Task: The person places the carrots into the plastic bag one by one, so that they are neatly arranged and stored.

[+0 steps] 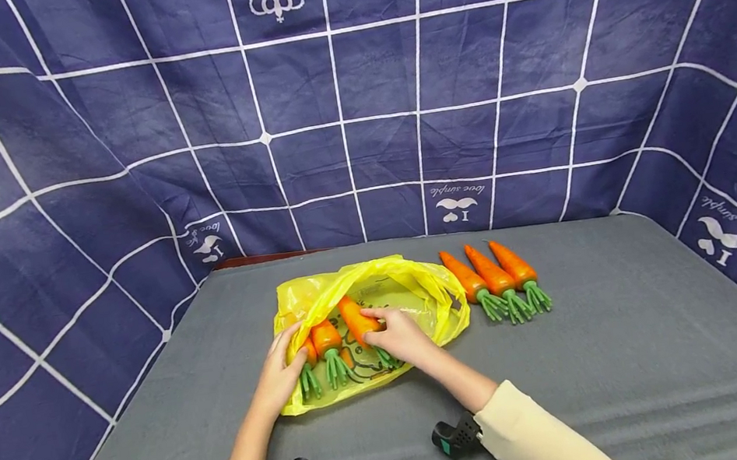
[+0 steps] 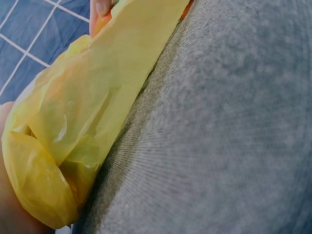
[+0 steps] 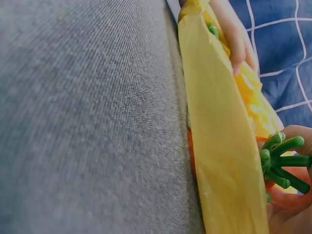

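Observation:
A yellow plastic bag lies on the grey table with its mouth facing me. My left hand grips the bag's left rim, thumb inside the mouth. Two carrots lie within beside that thumb: one carrot in plain sight, the other partly behind the thumb. My right hand reaches into the mouth and holds a third carrot between thumb and fingers, its green stem end toward me. In the right wrist view the green stems stick out near that hand, behind the bag's front edge.
Right of the bag, three carrots lie side by side on the grey table, stems toward me; the leftmost is close to the bag's edge. A blue cloth with white grid lines stands behind the table and along both sides.

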A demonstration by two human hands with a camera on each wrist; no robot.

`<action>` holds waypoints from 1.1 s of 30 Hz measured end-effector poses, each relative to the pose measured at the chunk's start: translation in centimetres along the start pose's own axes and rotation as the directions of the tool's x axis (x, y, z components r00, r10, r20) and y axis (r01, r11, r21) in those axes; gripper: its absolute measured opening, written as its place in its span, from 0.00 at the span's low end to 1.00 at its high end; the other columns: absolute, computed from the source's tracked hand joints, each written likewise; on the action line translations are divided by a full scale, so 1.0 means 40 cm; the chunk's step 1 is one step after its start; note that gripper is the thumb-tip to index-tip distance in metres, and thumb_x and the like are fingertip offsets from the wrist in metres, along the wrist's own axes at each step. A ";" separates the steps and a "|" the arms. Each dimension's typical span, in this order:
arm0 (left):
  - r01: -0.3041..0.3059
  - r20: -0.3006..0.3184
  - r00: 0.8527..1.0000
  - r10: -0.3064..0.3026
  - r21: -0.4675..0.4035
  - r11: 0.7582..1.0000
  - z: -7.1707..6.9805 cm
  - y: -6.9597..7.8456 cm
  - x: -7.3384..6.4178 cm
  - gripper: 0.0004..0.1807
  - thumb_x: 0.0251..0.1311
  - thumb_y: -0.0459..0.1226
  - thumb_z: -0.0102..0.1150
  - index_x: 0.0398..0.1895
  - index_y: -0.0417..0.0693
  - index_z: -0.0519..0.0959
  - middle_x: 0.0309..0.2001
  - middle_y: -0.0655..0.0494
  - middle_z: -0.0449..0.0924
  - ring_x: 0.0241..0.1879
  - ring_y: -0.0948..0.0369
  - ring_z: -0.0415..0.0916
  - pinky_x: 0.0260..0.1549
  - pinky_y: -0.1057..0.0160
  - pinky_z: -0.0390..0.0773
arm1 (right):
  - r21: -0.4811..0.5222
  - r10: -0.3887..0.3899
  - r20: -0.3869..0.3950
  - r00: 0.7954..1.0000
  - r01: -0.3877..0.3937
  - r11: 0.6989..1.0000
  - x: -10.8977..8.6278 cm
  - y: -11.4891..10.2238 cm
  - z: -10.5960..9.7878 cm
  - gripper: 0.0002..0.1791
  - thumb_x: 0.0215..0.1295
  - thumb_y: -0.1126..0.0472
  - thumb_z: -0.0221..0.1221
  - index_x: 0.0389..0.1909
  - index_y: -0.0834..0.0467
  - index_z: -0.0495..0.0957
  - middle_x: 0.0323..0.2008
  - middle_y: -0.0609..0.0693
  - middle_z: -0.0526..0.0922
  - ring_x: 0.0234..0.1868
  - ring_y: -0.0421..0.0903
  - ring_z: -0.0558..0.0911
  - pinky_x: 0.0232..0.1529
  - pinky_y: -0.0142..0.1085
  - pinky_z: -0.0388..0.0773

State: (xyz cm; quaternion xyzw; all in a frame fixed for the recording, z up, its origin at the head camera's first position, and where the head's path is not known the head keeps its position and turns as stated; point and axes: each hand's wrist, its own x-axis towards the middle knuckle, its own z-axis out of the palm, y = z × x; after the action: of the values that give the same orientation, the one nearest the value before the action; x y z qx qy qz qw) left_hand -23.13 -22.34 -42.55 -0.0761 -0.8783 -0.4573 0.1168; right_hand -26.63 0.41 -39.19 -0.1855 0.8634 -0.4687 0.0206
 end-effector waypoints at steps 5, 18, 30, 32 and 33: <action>-0.011 -0.007 1.000 0.011 -0.006 1.000 0.000 -0.002 -0.004 0.24 0.63 0.37 0.48 0.63 0.47 0.63 0.64 0.42 0.58 0.65 0.44 0.54 0.60 0.39 0.55 | -0.031 -0.023 -0.028 0.999 0.022 0.999 0.017 0.005 0.018 0.27 0.51 0.61 0.59 0.56 0.58 0.73 0.52 0.59 0.77 0.41 0.46 0.74 0.40 0.36 0.73; -0.031 -0.015 0.999 0.031 -0.001 1.000 0.002 -0.001 0.000 0.24 0.62 0.35 0.48 0.63 0.46 0.63 0.64 0.40 0.59 0.65 0.43 0.54 0.60 0.39 0.55 | -0.037 -0.044 -0.057 0.997 0.042 0.998 0.028 0.011 0.048 0.25 0.52 0.61 0.58 0.55 0.59 0.74 0.50 0.62 0.76 0.39 0.45 0.74 0.35 0.32 0.71; -0.019 -0.005 1.000 0.019 -0.008 1.000 -0.001 0.002 -0.001 0.24 0.63 0.35 0.48 0.63 0.47 0.63 0.65 0.42 0.57 0.66 0.44 0.52 0.60 0.39 0.54 | -0.027 0.021 -0.054 0.998 -0.022 0.999 0.052 0.012 0.085 0.27 0.54 0.58 0.57 0.58 0.53 0.71 0.55 0.57 0.74 0.40 0.44 0.72 0.35 0.33 0.68; -0.022 -0.006 1.000 0.022 -0.014 1.000 0.001 0.000 -0.001 0.24 0.62 0.35 0.48 0.63 0.47 0.63 0.65 0.41 0.58 0.66 0.44 0.53 0.60 0.39 0.54 | -0.043 0.025 -0.060 0.998 -0.027 0.999 0.051 0.009 0.087 0.27 0.54 0.58 0.57 0.59 0.52 0.71 0.55 0.56 0.74 0.40 0.44 0.72 0.34 0.33 0.67; -0.023 -0.007 1.000 0.023 -0.015 1.000 0.001 -0.001 0.000 0.24 0.62 0.35 0.48 0.63 0.46 0.63 0.64 0.41 0.58 0.66 0.44 0.53 0.60 0.39 0.54 | -0.046 0.028 -0.063 0.998 -0.031 0.998 0.049 0.008 0.088 0.28 0.53 0.58 0.57 0.59 0.52 0.71 0.54 0.56 0.74 0.39 0.44 0.72 0.33 0.33 0.66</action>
State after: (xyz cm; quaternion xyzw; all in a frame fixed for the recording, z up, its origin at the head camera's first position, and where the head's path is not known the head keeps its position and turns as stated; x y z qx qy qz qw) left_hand -23.12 -22.30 -42.61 -0.0856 -0.8734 -0.4630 0.1242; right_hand -27.83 -2.92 -41.15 -0.1583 0.8770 -0.4537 -0.0038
